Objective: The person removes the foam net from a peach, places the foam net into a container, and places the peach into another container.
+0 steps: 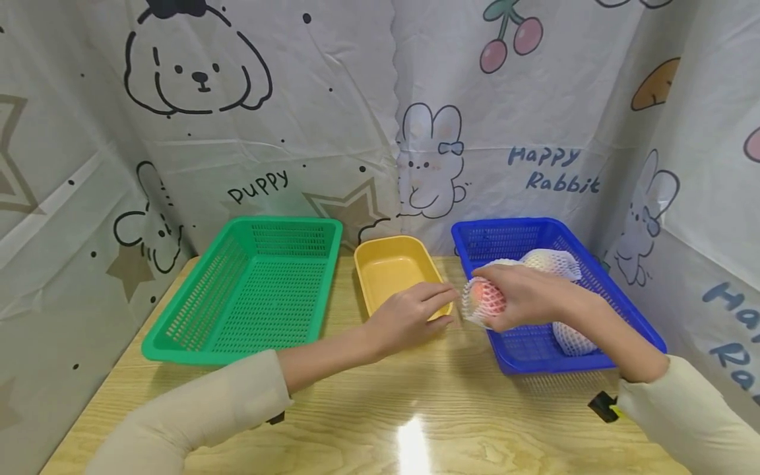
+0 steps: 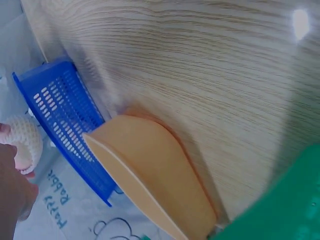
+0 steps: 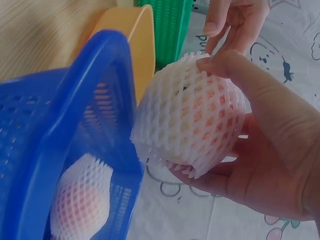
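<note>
My right hand (image 1: pixel 522 297) grips a round reddish fruit (image 1: pixel 488 298) wrapped in a white foam net. It holds the fruit over the near left rim of the blue basket (image 1: pixel 552 367). In the right wrist view the thumb lies on top of the netted fruit (image 3: pixel 192 115), with fingers behind and under it. My left hand (image 1: pixel 410 313) is just left of the fruit, over the right edge of the yellow tray (image 1: pixel 388 274). Its fingers are loosely extended towards the fruit and hold nothing. Other netted fruits (image 1: pixel 549 262) lie in the blue basket, partly hidden by my right hand and forearm.
A green basket (image 1: pixel 261 303) stands at the left on the wooden table (image 1: pixel 356 409), with the yellow tray between it and the blue basket. Behind and at both sides hangs a white printed cloth (image 1: pixel 332 99), close to the backs of the containers.
</note>
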`<state>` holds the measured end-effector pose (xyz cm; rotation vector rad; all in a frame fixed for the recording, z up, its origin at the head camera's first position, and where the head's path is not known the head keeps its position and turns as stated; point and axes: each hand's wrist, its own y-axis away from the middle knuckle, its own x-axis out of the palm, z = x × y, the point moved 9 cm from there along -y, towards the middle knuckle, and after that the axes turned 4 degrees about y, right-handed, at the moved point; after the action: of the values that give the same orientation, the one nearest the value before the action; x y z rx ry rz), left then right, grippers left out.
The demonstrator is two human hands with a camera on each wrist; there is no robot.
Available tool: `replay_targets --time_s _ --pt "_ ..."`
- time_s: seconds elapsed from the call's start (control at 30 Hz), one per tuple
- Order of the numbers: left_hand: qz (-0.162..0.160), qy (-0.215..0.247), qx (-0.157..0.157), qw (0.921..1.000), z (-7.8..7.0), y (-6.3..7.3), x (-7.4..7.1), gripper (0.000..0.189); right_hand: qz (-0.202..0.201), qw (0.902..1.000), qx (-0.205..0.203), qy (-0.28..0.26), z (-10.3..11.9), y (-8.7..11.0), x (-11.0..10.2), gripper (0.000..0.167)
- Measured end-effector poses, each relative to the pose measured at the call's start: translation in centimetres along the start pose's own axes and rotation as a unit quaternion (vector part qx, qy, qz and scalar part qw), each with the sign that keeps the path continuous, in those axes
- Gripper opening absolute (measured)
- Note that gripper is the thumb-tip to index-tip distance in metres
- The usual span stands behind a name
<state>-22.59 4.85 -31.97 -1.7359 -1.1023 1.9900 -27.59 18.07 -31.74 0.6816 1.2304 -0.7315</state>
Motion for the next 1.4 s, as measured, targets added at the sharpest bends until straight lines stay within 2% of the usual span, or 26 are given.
replay_targets --time_s 0.17,0.5,0.93,1.17,1.4 --pt "0.003 0.010 -0.027 0.9996 0.8 1.1 -1.1 0.046 -0.003 0.9998 -0.017 0.004 1.7 -1.0 -0.1 0.078" --pt "-0.007 0.009 -0.044 0.9990 1.2 2.7 -3.1 0.050 0.002 0.9969 -0.072 -0.030 4.7 -2.8 0.4 0.070" --pt "-0.024 0.005 -0.054 0.9982 1.0 5.0 -5.2 0.056 0.030 0.9946 -0.095 -0.028 7.5 -4.0 2.0 0.073" --pt "-0.013 0.019 -0.065 0.9976 0.7 6.3 -5.5 0.058 0.035 0.9901 -0.130 -0.042 9.4 -4.5 3.1 0.071" --pt "0.010 0.052 -0.094 0.9941 0.5 7.7 -5.1 0.055 0.047 0.9880 -0.141 -0.043 10.9 -4.9 4.4 0.070"
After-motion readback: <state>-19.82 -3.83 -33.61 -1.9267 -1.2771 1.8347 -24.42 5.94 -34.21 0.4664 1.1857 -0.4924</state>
